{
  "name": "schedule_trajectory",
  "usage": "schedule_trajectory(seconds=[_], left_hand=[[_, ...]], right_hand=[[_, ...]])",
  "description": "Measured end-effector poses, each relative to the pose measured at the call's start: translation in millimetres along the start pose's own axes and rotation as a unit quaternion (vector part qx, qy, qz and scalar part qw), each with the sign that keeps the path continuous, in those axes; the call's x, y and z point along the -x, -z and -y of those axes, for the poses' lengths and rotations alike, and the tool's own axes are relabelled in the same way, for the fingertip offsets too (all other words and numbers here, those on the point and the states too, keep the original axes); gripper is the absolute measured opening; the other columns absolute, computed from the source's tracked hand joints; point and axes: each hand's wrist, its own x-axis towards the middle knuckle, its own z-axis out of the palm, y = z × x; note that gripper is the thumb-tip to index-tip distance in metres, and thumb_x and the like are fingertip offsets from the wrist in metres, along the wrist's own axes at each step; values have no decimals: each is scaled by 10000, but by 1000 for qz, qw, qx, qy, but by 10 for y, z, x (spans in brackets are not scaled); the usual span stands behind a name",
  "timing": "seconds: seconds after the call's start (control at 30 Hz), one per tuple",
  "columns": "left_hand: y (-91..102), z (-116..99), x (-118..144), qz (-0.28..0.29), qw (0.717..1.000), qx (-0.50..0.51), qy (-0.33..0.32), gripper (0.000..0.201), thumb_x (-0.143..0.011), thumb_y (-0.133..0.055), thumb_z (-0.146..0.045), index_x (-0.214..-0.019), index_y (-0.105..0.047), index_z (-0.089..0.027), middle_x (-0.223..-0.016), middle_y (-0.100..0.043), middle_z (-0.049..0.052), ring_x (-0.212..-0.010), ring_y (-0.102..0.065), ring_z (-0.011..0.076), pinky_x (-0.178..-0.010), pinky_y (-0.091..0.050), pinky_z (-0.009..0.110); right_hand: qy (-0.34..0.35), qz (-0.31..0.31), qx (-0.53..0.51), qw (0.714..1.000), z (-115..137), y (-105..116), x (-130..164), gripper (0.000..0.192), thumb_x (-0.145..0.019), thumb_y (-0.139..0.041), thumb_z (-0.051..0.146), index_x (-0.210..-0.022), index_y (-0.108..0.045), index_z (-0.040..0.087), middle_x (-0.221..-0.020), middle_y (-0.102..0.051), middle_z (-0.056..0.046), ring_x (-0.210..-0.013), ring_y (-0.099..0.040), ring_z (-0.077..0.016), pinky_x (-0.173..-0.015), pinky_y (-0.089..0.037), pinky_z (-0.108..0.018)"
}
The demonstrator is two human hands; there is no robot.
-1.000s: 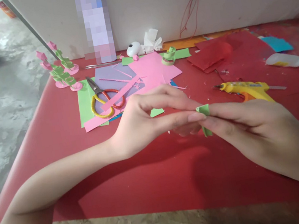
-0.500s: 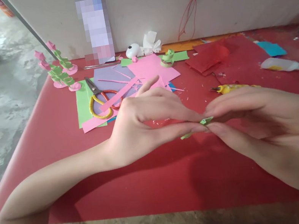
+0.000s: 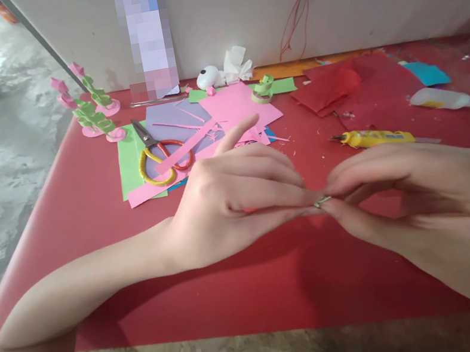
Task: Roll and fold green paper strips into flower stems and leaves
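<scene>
Green paper, a small folded scrap (image 3: 322, 202), sits pinched between the fingertips of both your hands above the red tabletop (image 3: 220, 300). Your left hand (image 3: 230, 201) closes thumb and middle fingers on the scrap's left end, while its index finger points up and away. Your right hand (image 3: 406, 194) meets it from the right, thumb and forefinger closed on the other end, and only a sliver of green shows between the fingertips. Just beyond your right hand lies a yellow glue gun (image 3: 374, 138), with a white glue bottle (image 3: 442, 99) farther right. Beyond your left hand, yellow-and-orange-handled scissors (image 3: 158, 153) rest on overlapping sheets of pink, lilac and green paper (image 3: 241, 105). Pink-and-green paper flower stems (image 3: 91, 110) stand at the table's far left corner.
</scene>
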Motion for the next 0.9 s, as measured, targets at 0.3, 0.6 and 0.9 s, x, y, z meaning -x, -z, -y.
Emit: schedule_trajectory(seconds=[0.3, 0.6, 0.9], left_hand=[[-39, 11, -38, -5, 980, 158, 118, 82, -745, -693, -156, -671, -678, -187, -719, -733, -20, -701, -656, 90, -811, -536, 274], [-141, 51, 10, -47, 938, 255, 229, 101, -712, -717, -125, -637, -680, -183, -672, -694, -41, -666, -604, 68, -750, -503, 256], [-225, 52, 27, -81, 924, 277, 252, 38, -700, -729, -164, -712, -693, -163, -704, -690, -24, -673, -615, 70, -652, -526, 204]], right_hand=[[-5, -10, 30, 999, -5, 31, 33, 39, -822, -588, 242, -821, -614, 271, -671, -656, 77, -508, -537, -39, -498, -442, -190], [2, 16, -23, 1000, -8, -75, -11, 62, -799, -587, 176, -772, -567, 228, -572, -613, 67, -448, -520, -43, -438, -439, -152], [-77, 15, -154, 985, -38, -100, -56, 94, -745, -608, 94, -729, -611, 187, -548, -596, 100, -445, -545, -1, -462, -472, -45]])
